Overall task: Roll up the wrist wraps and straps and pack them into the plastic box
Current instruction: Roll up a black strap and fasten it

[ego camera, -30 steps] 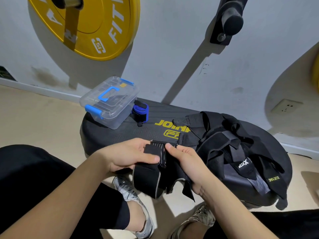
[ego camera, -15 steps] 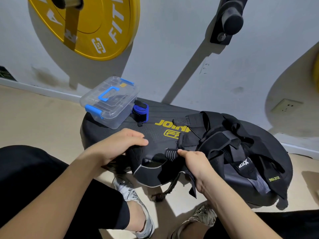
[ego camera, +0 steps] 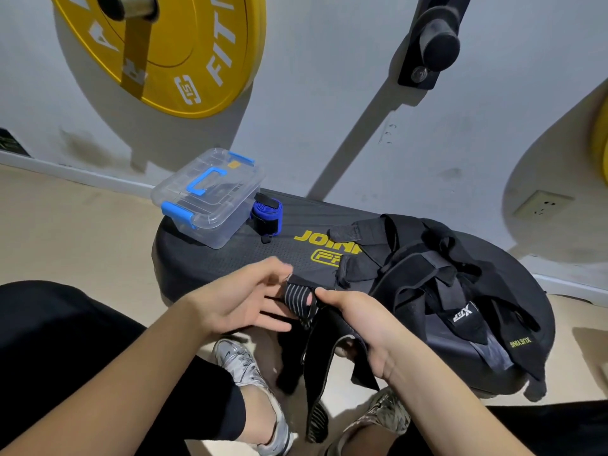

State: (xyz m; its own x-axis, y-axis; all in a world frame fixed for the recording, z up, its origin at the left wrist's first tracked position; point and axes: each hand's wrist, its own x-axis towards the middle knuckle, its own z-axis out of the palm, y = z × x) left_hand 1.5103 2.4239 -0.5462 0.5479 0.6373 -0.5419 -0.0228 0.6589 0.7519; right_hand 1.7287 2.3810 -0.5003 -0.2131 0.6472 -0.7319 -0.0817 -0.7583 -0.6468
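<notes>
I hold a black wrist wrap (ego camera: 301, 302) with grey stripes over the near edge of a black padded platform (ego camera: 250, 255). My right hand (ego camera: 358, 319) pinches its striped end, and the rest of the wrap hangs down toward the floor. My left hand (ego camera: 240, 299) sits just left of the wrap with fingers spread, its lower fingers touching the striped end. A clear plastic box (ego camera: 210, 195) with blue latches and handle stands closed at the platform's far left. A rolled blue wrap (ego camera: 266, 215) lies right beside it. A heap of black straps (ego camera: 427, 281) covers the platform's right half.
A yellow weight plate (ego camera: 184, 51) hangs on the wall above the box, and a black peg mount (ego camera: 434, 41) sticks out to its right. My feet in sneakers (ego camera: 250, 373) are on the beige floor below the platform. A wall socket (ego camera: 543, 204) sits at right.
The black wrap went from folded against the platform edge to unfurled and hanging. My left hand let go of the fabric and opened, while my right hand kept the striped end and lifted it.
</notes>
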